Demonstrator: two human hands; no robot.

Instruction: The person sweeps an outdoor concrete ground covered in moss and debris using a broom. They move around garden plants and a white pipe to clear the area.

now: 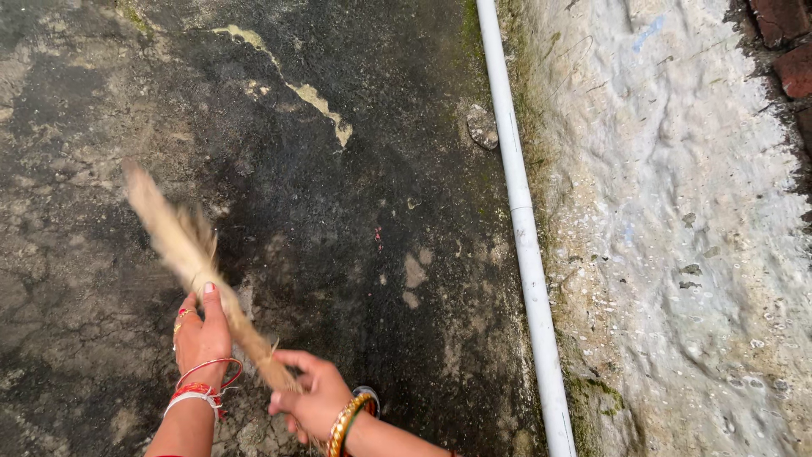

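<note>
Grip is split: your right hand (315, 399) is closed around the butt of the grass broom (188, 254), while your left hand (201, 334) lies flat along its shaft with fingers extended, clamping nothing. The bristle end (blurred) reaches up and away from both hands over the dark wet concrete floor (338, 211). With only one fist holding, the broom could twist loose.

Only 1 view: a head-worn camera looking steeply down at dark, cracked ground (355, 169), close above the person's forearms at the bottom edge. A white pipe (524, 237) and pale rough wall (677, 211) fill its right side
</note>
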